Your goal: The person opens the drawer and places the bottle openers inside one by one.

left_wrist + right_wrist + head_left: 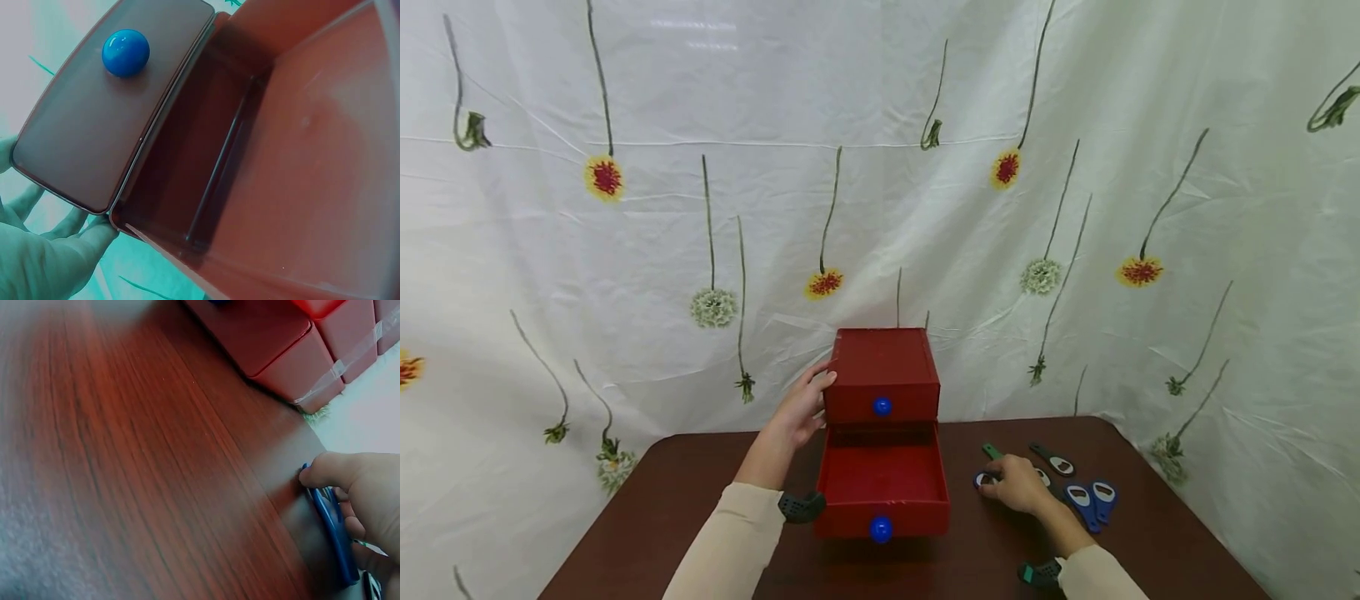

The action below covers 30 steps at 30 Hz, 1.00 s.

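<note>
A small red drawer cabinet (882, 358) stands on the table, its lower drawer (882, 479) pulled out and bare inside. The upper drawer, with a blue knob (125, 53), is closed. My left hand (797, 414) rests against the cabinet's left side, fingers extended along it. To the right, my right hand (1018, 485) pinches a blue bottle opener (335, 534) between thumb and fingers, low at the tabletop. Around that hand lie more bottle openers: a green-handled one (992, 451), a black one (1054, 460) and two blue ones (1081, 500). Another is partly hidden by the hand.
The dark brown wooden table (700, 500) has rounded far corners. Behind it hangs a white cloth (880, 208) printed with flowers. The pulled-out drawer juts toward me between my two arms. Clear tape (337, 367) runs along the cabinet's side.
</note>
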{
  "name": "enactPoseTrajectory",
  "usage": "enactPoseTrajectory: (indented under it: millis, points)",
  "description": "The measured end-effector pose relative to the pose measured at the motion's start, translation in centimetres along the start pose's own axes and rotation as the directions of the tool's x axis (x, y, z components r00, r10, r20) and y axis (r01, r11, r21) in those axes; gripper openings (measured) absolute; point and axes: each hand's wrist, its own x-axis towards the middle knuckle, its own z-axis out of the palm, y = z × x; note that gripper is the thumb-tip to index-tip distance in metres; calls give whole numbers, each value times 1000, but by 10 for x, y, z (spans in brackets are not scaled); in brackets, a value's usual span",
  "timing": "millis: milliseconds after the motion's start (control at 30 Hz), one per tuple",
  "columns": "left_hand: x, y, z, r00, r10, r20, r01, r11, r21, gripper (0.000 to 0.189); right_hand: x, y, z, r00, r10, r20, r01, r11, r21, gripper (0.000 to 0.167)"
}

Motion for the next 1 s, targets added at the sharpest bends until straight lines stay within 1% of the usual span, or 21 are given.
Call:
enactPoseTrajectory:
  millis: [100,267,367,567,733,1000]
  points:
    - [0,1,-1,1000,-2,0,2,1000,-4,56,-1,0,1,1000,12,-25,-12,1000,22,33]
    - [-1,3,0,1000,-2,6,2,1000,-12,55,-5,-1,-2,996,61,-58,-58,997,55,34]
    - [0,4,0,1000,4,2,-4,1000,-13,55,-5,-2,-6,996,64,-69,-60,996,59,34]
    - [-1,6,0,1000,5,6,-5,1000,-12,55,1,-8,-14,997,22,-76,-20,999,30,33]
    - [-2,5,0,1000,8,12,-8,1000,-6,56,6,-19,-21,997,-12,-79,14,1000,22,34]
    - [-1,2,-1,1000,-4,2,4,1000,-12,56,12,-33,-33,993,-96,-75,98,995,23,35]
